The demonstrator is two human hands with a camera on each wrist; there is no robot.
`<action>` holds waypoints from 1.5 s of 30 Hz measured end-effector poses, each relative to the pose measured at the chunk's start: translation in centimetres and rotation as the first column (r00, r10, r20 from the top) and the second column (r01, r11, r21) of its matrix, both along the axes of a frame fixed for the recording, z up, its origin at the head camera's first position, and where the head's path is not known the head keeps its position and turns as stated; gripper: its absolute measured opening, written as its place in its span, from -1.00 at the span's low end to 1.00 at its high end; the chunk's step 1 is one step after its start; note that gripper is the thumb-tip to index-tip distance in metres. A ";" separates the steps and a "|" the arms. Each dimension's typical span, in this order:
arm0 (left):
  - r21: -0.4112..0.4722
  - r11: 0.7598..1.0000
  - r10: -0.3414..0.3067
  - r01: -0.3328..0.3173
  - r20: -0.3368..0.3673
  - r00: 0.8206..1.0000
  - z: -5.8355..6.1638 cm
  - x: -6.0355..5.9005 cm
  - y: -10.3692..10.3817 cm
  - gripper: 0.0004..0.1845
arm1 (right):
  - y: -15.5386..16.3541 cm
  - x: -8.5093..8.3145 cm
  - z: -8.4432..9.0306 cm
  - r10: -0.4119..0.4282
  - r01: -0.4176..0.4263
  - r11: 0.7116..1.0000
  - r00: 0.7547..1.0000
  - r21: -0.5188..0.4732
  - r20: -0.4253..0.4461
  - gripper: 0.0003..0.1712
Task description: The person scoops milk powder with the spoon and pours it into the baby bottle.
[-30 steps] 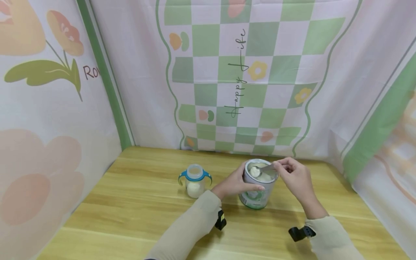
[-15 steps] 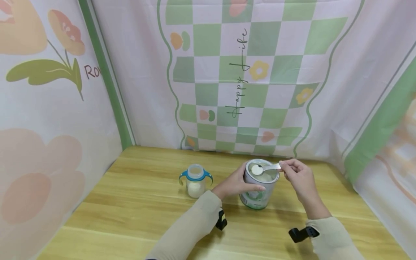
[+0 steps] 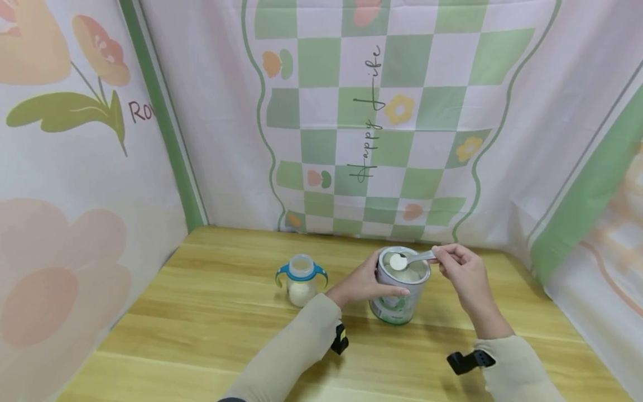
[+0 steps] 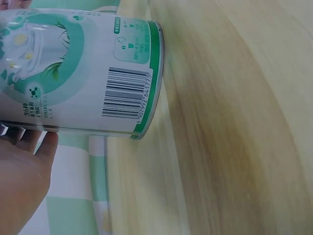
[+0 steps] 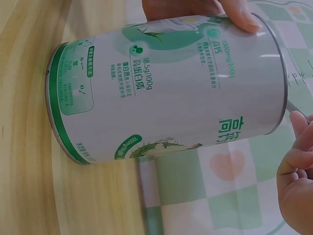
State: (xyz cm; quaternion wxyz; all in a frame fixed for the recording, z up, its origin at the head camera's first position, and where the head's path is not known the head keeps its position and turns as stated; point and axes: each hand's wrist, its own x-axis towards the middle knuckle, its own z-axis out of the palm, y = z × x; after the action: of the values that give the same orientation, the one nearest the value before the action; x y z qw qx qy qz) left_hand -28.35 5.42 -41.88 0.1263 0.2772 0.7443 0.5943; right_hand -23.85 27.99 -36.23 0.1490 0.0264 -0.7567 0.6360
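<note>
My left hand (image 3: 365, 283) grips an open milk powder can (image 3: 394, 306) from its left side, thumb across the front. White and green with printed labels, the can (image 4: 88, 73) stands on the table. Between thumb and fingers, my right hand (image 3: 463, 278) pinches the handle of a spoon (image 3: 423, 257). Its bowl, holding white powder, is over the can's mouth, within the rim. In the right wrist view the can (image 5: 176, 93) hides most of the spoon, and curled fingers of my right hand (image 5: 297, 181) show at the edge.
A baby bottle (image 3: 301, 291) with a blue two-handled collar, without a lid and with pale powder inside, stands left of the can. The wooden table (image 3: 211, 312) meets a checked curtain (image 3: 372, 139) at its back edge. Patterned curtains also hang at both sides.
The spoon has come up from the powder inside the can and turned level, its bowl now showing a flat white top. My left hand and the can have stayed in place.
</note>
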 end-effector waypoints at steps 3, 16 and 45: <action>0.007 1.000 -0.012 0.012 -0.034 0.999 -0.1 -0.2 0.0 -0.05 | 0.1 0.0 0.1 0.005 -0.005 1.000 1.000 0.005 -0.011 -0.68; -0.047 0.998 0.027 -0.032 -0.098 0.995 0.7 0.2 -0.8 0.01 | -0.1 -0.1 0.6 0.039 -0.045 0.995 0.997 -0.089 -0.070 -0.66; -0.162 0.981 0.041 -0.103 -0.346 0.937 4.1 0.3 -6.1 -0.16 | -3.2 -0.5 2.2 0.057 -0.068 0.993 0.993 -0.099 -0.107 -0.76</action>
State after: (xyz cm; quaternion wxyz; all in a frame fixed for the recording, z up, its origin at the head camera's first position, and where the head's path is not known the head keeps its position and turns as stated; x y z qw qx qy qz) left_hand -28.06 -0.69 -37.75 -0.0024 0.3360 0.8147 0.4726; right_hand -24.38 24.76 -34.01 0.1693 0.0756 -0.7131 0.6761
